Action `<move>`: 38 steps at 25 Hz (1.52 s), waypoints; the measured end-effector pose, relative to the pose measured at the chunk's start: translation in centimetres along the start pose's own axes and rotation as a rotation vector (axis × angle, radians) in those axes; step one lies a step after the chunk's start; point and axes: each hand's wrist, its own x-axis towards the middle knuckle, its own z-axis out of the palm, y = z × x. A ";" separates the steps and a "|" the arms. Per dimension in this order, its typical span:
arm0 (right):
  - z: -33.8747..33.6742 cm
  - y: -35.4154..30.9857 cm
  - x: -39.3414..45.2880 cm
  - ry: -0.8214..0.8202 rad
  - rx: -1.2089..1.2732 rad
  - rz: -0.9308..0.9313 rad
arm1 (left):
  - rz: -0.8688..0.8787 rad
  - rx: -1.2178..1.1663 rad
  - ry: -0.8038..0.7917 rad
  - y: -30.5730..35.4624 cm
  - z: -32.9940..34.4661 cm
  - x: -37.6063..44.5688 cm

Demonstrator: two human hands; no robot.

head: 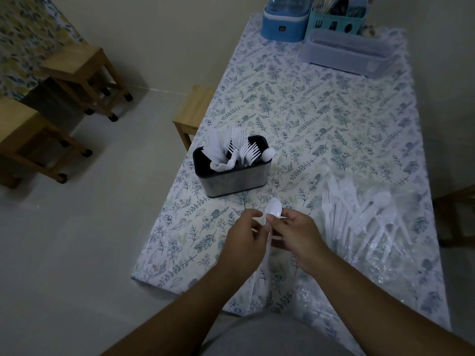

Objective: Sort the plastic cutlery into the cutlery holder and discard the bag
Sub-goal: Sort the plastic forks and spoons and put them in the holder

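Observation:
A dark rectangular cutlery holder (232, 179) stands on the floral table near its left edge, holding white plastic forks, knives and one spoon. In front of it, my left hand (245, 237) and my right hand (295, 233) meet around a white plastic spoon (273, 208); its bowl sticks up between the fingers and its handle runs down between the hands. To the right lies a clear plastic bag (372, 268), crumpled flat, with a pile of white forks and spoons (359, 217) on it.
The table (308, 111) is covered by a floral cloth. At its far end stand a blue appliance (284, 21), a teal organiser (336, 19) and a clear lidded box (344, 51). Wooden stools (84, 78) stand on the floor to the left, one (192, 111) against the table.

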 end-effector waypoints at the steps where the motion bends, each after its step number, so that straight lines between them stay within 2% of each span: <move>1: 0.2 -0.2 -0.1 0.018 -0.009 -0.029 | 0.006 -0.030 0.028 0.5 0.1 0.1; 10: 0.2 -1.7 -0.7 0.021 0.044 -0.205 | 0.280 0.253 0.142 2.0 -0.8 2.1; 17: 0.9 -11.0 -0.5 0.020 0.133 -0.458 | 0.447 0.140 0.118 10.3 -5.6 5.6; 19: 1.6 -14.1 0.0 0.009 0.117 -0.562 | 0.511 0.161 0.192 13.0 -7.1 7.2; 23: 2.8 -17.8 2.5 0.073 0.026 -0.709 | 0.518 -0.073 0.256 15.1 -9.3 10.1; 26: 3.3 -17.1 4.6 0.150 -0.126 -0.702 | 0.464 0.031 0.235 13.8 -9.3 11.5; 31: 2.6 -13.9 6.5 0.099 -0.444 -0.538 | 0.298 0.451 0.165 11.4 -8.5 12.5; 34: 1.9 -13.3 6.1 0.134 -0.499 -0.533 | 0.337 0.415 0.257 11.5 -8.1 11.6; 38: -0.2 -12.4 4.0 0.181 -0.412 -0.537 | 0.433 0.287 0.351 11.7 -7.3 9.1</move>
